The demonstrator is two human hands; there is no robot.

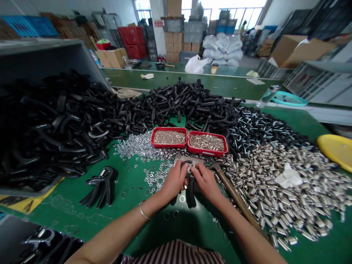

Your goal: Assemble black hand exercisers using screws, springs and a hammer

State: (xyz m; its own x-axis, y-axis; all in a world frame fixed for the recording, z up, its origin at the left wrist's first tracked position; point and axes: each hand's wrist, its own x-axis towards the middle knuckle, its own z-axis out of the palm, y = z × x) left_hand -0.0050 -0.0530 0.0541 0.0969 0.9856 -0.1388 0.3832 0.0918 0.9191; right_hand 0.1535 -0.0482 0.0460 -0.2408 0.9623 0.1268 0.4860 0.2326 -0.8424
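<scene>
My left hand point(175, 180) and my right hand point(206, 180) are both closed round a black plastic handle assembly point(190, 190) over the green table point(192, 227). Its curved top rests on a small metal block point(182, 159), and its two legs point toward me. A wooden-handled hammer point(235, 195) lies just right of my right hand. Two red trays point(169, 138) point(208, 143) of small metal parts sit right behind the block. Loose washers point(153, 176) are scattered by my left hand.
A big heap of black plastic handles point(63, 124) fills the left and back. Silver metal sleeves point(288, 190) pile up at right, with black-headed bolts point(258, 128) behind. Finished grips point(100, 185) lie at left. A yellow dish point(337, 149) sits far right.
</scene>
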